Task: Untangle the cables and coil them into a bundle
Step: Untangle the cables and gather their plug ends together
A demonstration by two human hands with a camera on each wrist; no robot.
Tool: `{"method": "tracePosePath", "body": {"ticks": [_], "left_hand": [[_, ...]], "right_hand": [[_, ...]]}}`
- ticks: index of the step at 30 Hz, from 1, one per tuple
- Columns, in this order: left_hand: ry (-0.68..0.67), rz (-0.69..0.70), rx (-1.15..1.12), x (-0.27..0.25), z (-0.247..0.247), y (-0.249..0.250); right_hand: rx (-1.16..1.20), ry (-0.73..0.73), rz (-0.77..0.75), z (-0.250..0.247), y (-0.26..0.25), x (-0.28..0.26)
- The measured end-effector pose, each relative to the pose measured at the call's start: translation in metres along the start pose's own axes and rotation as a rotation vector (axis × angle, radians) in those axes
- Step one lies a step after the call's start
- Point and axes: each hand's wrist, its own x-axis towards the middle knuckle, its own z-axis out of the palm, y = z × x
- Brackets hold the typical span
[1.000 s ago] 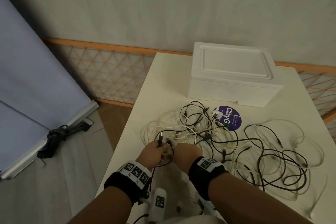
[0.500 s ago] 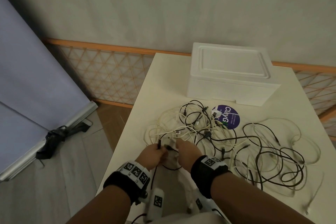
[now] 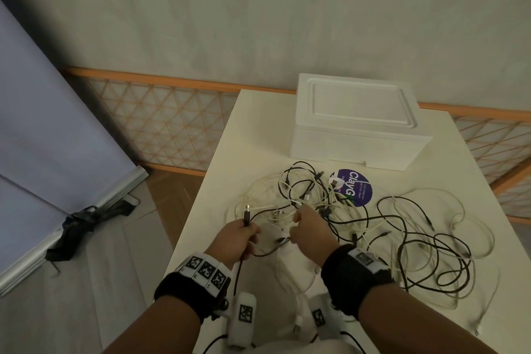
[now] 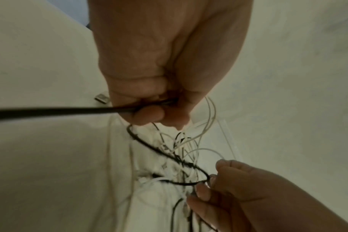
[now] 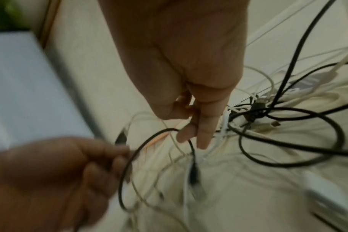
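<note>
One readable word, "ClayG", on purple sticker (image 3: 354,187) under tangled cables (image 3: 339,218) on table (image 3: 253,135), near foam box (image 3: 356,124). Left hand (image 3: 236,238) pinching black cable (image 4: 50,111); right hand (image 3: 311,234) curled round white strands.

Dim warm light, soft shadows, blurred wrist views, wide-angle distortion

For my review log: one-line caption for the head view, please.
Left hand grips a black cable while right hand works the tangled cables.
</note>
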Motion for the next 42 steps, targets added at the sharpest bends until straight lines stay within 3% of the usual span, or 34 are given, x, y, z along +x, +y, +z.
{"method": "tracePosePath", "body": {"ticks": [5,7,10,13,16,19,22,25,28,32,36,39,42], "left_hand": [[-0.033,-0.018,-0.129,-0.001,0.01,0.024],[-0.039,-0.012,-0.01,0.0,0.012,0.026],[-0.136,0.069,0.504,0.005,0.009,0.014],[-0.273,0.086,0.838,0.002,0.007,-0.005],[-0.267,0.145,0.967,0.004,0.008,-0.028],[-0.237,0.147,0.965,0.007,0.009,-0.035],[-0.204,0.102,0.852,0.005,0.007,-0.029],[-0.121,-0.019,0.47,0.006,0.004,-0.017],[-0.029,-0.137,-0.056,0.005,0.006,-0.007],[-0.02,-0.138,-0.395,0.004,0.014,0.011],[-0.143,-0.074,-0.553,-0.005,0.028,0.031],[-0.187,-0.016,-0.525,-0.006,0.036,0.033],[-0.17,-0.043,-0.462,-0.004,0.042,0.029]], "right_hand": [[0.736,0.006,0.117,-0.044,-0.028,-0.003],[0.5,-0.059,0.063,-0.045,-0.028,-0.006],[0.016,-0.228,0.015,-0.026,-0.011,-0.013],[-0.2,-0.383,0.081,-0.003,0.01,-0.017],[-0.461,-0.381,-0.02,0.017,0.018,-0.018],[-0.55,-0.365,-0.095,0.034,0.018,-0.017],[-0.641,-0.419,-0.13,0.038,0.011,-0.016],[-0.579,-0.383,-0.104,0.026,0.004,-0.014],[-0.225,-0.286,-0.073,0.004,-0.001,-0.008],[0.46,-0.309,0.009,-0.017,-0.019,-0.002],[0.303,-0.235,-0.082,-0.015,-0.025,0.003],[0.213,-0.179,-0.159,-0.011,-0.023,0.006],[0.186,-0.163,-0.178,-0.01,-0.022,0.008]]}}
